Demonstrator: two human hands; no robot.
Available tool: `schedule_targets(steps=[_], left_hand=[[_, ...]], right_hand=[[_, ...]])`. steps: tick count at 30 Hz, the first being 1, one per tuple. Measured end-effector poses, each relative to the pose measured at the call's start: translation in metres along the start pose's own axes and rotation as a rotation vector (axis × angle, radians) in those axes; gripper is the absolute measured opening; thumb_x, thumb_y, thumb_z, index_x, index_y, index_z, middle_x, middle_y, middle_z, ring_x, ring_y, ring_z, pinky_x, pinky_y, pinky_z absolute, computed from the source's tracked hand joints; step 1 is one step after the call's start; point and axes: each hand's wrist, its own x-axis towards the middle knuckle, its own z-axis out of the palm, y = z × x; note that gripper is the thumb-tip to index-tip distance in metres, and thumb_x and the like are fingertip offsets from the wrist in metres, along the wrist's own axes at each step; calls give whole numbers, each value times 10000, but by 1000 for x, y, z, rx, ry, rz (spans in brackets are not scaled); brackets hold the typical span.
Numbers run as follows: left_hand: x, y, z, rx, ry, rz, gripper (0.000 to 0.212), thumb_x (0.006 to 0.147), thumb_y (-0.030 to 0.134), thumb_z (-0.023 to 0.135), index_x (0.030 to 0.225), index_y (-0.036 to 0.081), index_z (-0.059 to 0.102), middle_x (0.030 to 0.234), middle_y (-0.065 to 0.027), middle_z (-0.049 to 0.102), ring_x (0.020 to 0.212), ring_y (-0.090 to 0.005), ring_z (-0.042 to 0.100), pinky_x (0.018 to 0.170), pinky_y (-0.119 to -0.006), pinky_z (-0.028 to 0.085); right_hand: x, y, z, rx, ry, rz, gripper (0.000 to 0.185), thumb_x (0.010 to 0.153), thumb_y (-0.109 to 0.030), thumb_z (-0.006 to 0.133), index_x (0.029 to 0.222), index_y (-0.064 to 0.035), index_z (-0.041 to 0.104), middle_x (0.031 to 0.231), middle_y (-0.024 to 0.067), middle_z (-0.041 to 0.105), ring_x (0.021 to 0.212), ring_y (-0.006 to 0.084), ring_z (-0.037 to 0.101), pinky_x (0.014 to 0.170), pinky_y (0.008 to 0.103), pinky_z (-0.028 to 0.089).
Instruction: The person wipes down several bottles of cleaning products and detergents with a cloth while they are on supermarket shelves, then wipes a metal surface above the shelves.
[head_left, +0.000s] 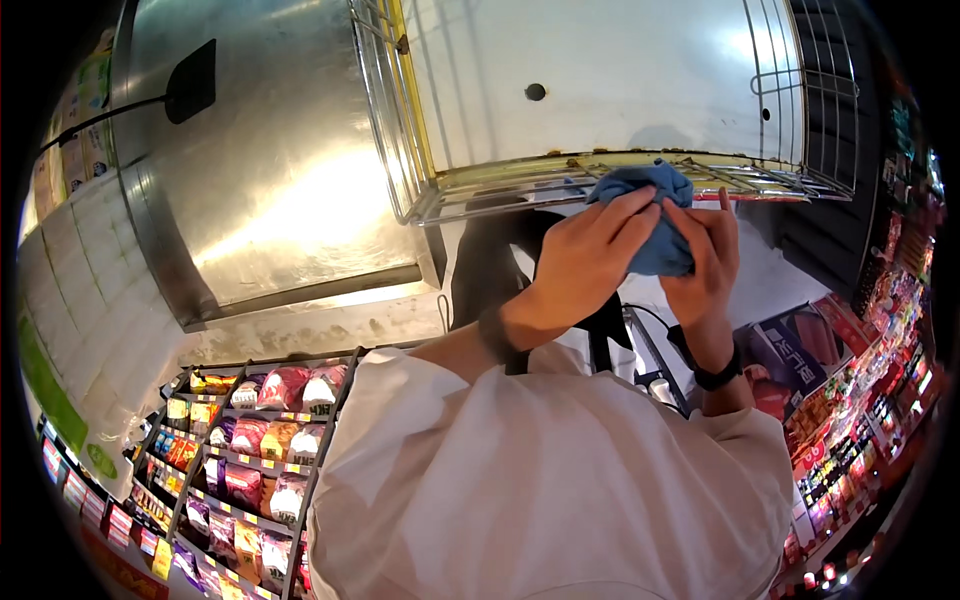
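Both my hands are on a folded blue cloth (654, 244) at the near edge of a wire rack. My left hand (592, 251) presses the cloth from the left, fingertips bunched on its upper part. On the cloth's right side, my right hand (705, 244) grips it with thumb and fingers, one finger pointing up beside the rail. The wire rack (510, 201) has metal bars and stands around a white panel (615, 67) with a dark round hole and brown stains along its yellowish lower edge. Dark bands circle both wrists.
Left of the rack lies a shiny stainless steel surface (285, 165), with a black paddle-shaped object (191, 82) on a thin arm above it. Shelves of packaged snacks (259, 450) stand at lower left. Packaged goods (840, 427) fill the right side, beside a dark slatted panel (817, 232).
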Motion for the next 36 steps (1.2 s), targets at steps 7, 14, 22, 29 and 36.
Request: schedule_targets(steps=[7, 14, 22, 29, 36], left_hand=[[4, -4, 4, 63, -21, 46, 513, 592, -65, 621, 1089, 66, 628, 1134, -39, 633, 927, -249, 643, 739, -306, 526], [-13, -4, -3, 242, 85, -34, 447, 616, 17, 710, 1053, 74, 638, 1067, -101, 657, 882, -283, 660, 727, -341, 542], [45, 49, 95, 222, 172, -73, 484, 615, -66, 681, 1078, 68, 632, 1147, -77, 645, 962, -265, 649, 776, -316, 534], [92, 85, 186, 285, 63, 16, 508, 615, -19, 670, 1108, 92, 610, 1140, -60, 639, 885, -257, 651, 699, -337, 533], [121, 110, 239, 222, 43, 84, 509, 596, -15, 692, 1086, 73, 583, 1098, -64, 626, 830, -268, 651, 660, -346, 529]], right_hand=[[-8, 8, 7, 107, 10, 50, 468, 579, 27, 663, 1040, -56, 662, 882, 98, 565, 843, 308, 569, 995, 524, 413], [0, 15, 21, 269, -29, -115, 398, 614, -8, 641, 1005, -80, 666, 849, 49, 522, 807, 252, 561, 1041, 558, 350], [-5, 111, -31, 207, 114, -100, 394, 620, 9, 636, 991, -116, 678, 832, -6, 541, 769, 195, 551, 1093, 583, 253], [-35, 199, -81, 55, 145, -3, 453, 595, 4, 678, 1032, -117, 680, 835, 5, 548, 801, 205, 563, 1105, 569, 235], [-52, 249, -113, 8, 146, 56, 489, 585, 40, 697, 1048, -115, 681, 854, 16, 581, 823, 203, 578, 1111, 541, 227]])
